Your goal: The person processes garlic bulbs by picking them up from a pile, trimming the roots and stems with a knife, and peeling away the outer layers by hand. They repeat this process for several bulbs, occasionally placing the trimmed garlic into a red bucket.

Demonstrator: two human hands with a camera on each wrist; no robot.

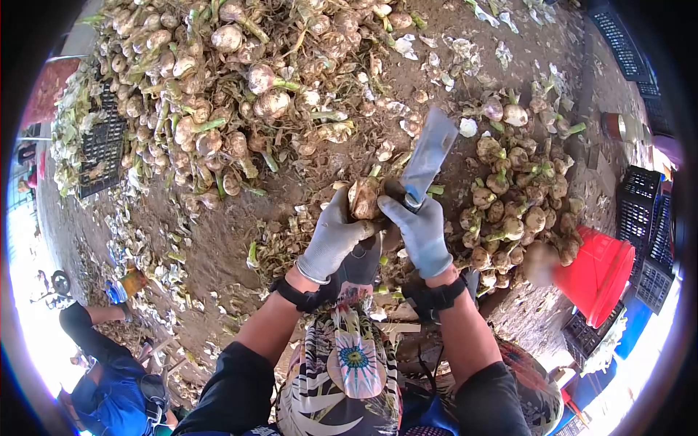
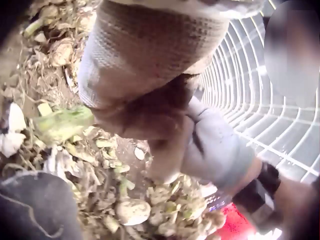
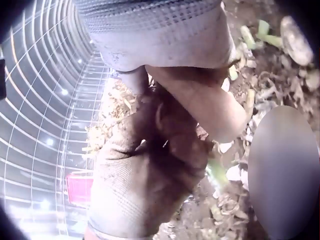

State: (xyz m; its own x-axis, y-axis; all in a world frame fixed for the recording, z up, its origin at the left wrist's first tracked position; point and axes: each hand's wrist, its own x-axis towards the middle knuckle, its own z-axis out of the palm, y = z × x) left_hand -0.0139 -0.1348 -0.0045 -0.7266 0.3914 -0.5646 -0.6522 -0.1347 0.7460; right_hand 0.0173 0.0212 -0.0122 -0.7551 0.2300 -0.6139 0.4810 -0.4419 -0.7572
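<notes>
Both hands wear pale, soiled work gloves. In the head view the left hand grips a brown bulb with a short green stem stub. Close at its right, the right hand holds the handle of a wide metal blade, which points up and away. The fingers of the two hands nearly meet beside the bulb. In the left wrist view the left glove fills the top, with the right glove beyond it. The right wrist view has the right glove above the left glove; the bulb is hard to make out there.
A large heap of bulbs lies at upper left, a smaller pile at right. Beside that pile stands a red bucket. Black crates line the right edge. Another person sits at lower left. Peelings litter the ground.
</notes>
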